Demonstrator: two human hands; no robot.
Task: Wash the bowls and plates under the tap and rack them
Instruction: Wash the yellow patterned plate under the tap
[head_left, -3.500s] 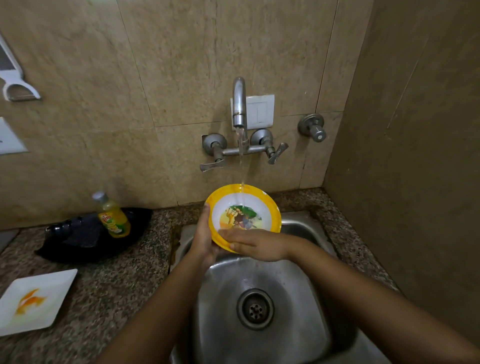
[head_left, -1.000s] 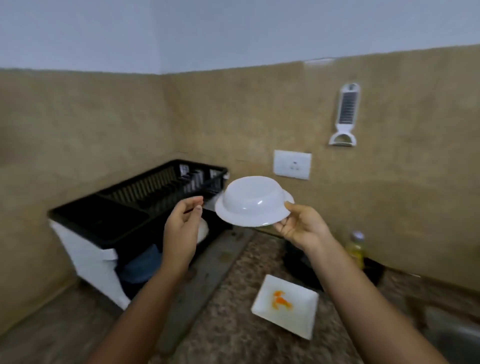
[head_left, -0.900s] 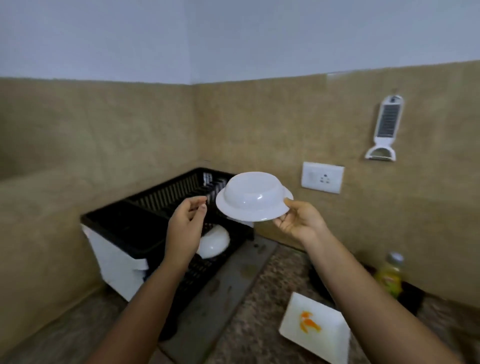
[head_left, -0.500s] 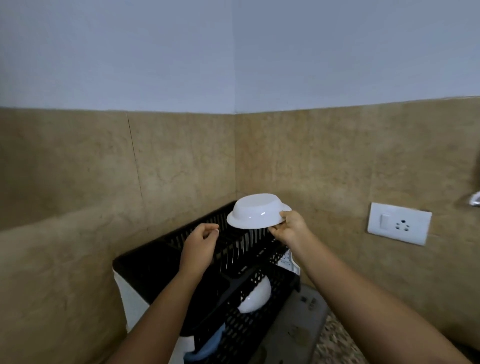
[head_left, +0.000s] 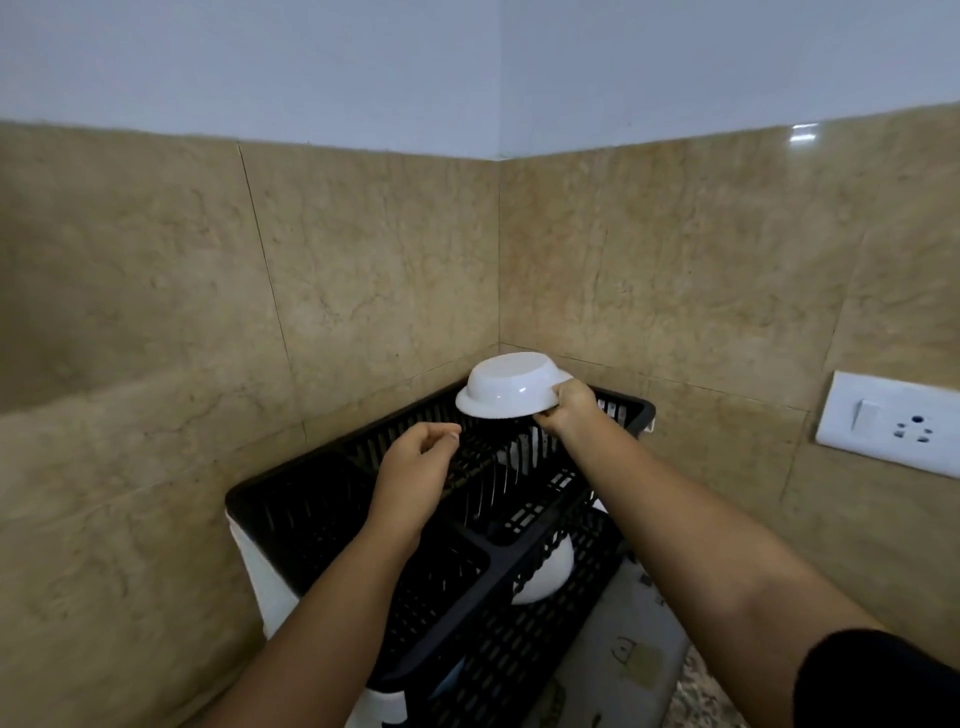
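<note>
An upside-down bowl (head_left: 506, 387), white on its outside, hangs over the far end of the black two-tier dish rack (head_left: 322, 499). My right hand (head_left: 569, 410) pinches its rim on the right side. My left hand (head_left: 415, 478) hovers over the upper tier a little nearer to me, fingers loosely curled and holding nothing. A white bowl (head_left: 545, 574) sits in the lower tier, partly hidden by the upper tier's edge.
The rack stands in the corner where two tiled walls meet. A white switch and socket plate (head_left: 893, 428) is on the right wall. A grey mat (head_left: 623, 660) lies on the counter beside the rack, with granite counter (head_left: 696, 696) at the lower right.
The view has swung left from the sink to the rack. My right hand has carried the upturned bowl away from me and lower, over the upper tier; my left hand let go and followed.
</note>
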